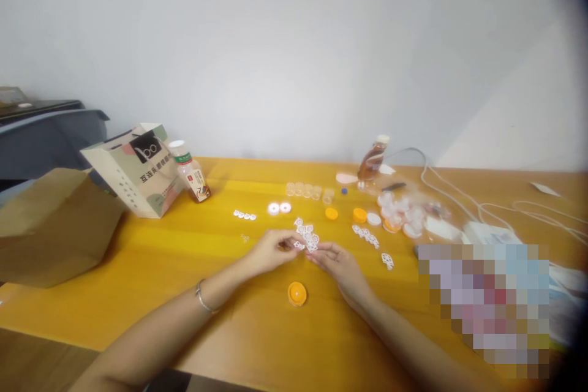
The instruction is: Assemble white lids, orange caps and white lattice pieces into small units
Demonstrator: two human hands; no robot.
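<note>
My left hand [274, 251] pinches a small white openwork piece at its fingertips. The fingers of my right hand [337, 262] are closed at the lower right edge of the same cluster of white openwork pieces [307, 233]; some of these seem to lie on the table behind the fingers. Close below both hands sits a round orange cap [297, 294]. More white openwork pieces [365, 236] lie in a line to the right. Beyond the hands are two white rings [279, 208], several clear little cups [304, 190] and a flat orange lid [331, 214].
A row of small white discs [245, 215] lies left of the rings. Further left stand a labelled bottle [190, 171], a printed paper bag [147, 180] and a brown bag [55, 226]. Rightward are a brown bottle [372, 162], a pile of translucent caps [402, 211] and white cables [452, 187].
</note>
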